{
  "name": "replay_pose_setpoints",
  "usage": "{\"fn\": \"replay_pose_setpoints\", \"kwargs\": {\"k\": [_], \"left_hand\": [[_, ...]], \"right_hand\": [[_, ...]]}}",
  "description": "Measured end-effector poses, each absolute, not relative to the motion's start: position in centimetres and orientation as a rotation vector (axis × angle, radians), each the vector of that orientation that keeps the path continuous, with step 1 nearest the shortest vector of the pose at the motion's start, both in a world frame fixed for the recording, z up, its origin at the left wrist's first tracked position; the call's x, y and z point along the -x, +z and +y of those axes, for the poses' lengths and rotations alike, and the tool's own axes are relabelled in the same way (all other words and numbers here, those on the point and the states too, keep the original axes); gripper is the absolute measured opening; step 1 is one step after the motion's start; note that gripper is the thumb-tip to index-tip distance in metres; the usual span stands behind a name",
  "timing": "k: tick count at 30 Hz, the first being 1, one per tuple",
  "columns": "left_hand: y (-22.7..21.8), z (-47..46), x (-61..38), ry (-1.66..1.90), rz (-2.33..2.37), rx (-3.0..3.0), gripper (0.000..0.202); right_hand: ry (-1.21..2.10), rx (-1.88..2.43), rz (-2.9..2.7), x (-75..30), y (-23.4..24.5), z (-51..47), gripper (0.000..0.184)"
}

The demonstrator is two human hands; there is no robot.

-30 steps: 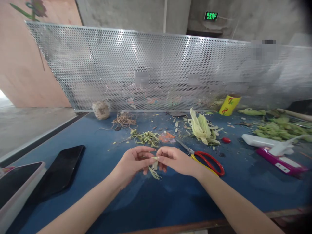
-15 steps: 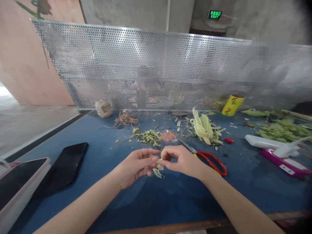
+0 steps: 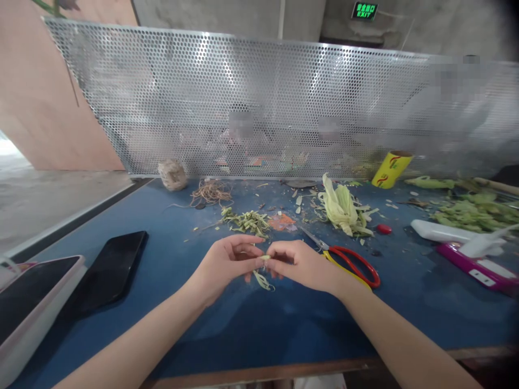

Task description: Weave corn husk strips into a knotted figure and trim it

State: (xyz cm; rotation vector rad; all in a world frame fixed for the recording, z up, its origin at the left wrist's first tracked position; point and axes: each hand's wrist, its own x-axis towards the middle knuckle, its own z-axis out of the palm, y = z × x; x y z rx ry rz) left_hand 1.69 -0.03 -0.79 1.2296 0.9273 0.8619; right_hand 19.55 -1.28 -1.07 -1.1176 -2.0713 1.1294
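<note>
In the middle of the head view, a pale green strip of corn husk (image 3: 263, 281) is pinched between both hands, its loose end curling down below the fingers. My left hand (image 3: 231, 258) grips it between thumb and fingertips from the left. From the right, my right hand (image 3: 302, 263) pinches the same small piece, thumb against index finger. The fingertips of the two hands meet, so part of the strip is hidden. Just beyond them lies a heap of short green knotted pieces (image 3: 249, 221). Scissors with red and yellow handles (image 3: 352, 262) rest beside my right hand.
A bunch of corn husks (image 3: 340, 208), a yellow roll (image 3: 391, 168) and a purple power strip (image 3: 476, 270) are on the right. Tangled twine (image 3: 211, 192) and a twine ball (image 3: 172, 174) lie back left, near a black phone (image 3: 111, 270). A perforated metal screen (image 3: 267, 102) borders the back.
My right hand's fingers have closed in against the left fingertips, covering more of the husk strip. The camera view has shifted slightly.
</note>
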Motion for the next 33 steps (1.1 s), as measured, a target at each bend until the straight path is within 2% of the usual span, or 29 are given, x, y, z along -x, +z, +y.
{"fn": "replay_pose_setpoints", "kwargs": {"k": [10, 15, 19, 25, 33], "left_hand": [[-0.9, -0.2, -1.8, 0.883, 0.928, -1.384, 0.035], [-1.3, -0.5, -1.7, 0.928, 0.960, -1.631, 0.027], [-1.6, -0.7, -1.6, 1.037, 1.049, -1.955, 0.022], [-2.0, -0.7, -1.4, 1.131, 1.009, -2.277, 0.032], [-1.8, -0.2, -1.7, 1.032, 0.981, -1.882, 0.036]], "right_hand": [[1.032, 1.121, -2.063, -19.6, -0.8, -1.2, 0.022], [1.061, 1.138, -2.049, -19.7, -1.2, -1.1, 0.019], [1.217, 1.105, -1.960, -19.9, -1.6, -0.8, 0.018], [1.541, 1.041, -1.732, -19.8, -2.3, 0.0, 0.020], [1.502, 1.042, -1.631, -19.6, -2.2, 0.0, 0.016]]}}
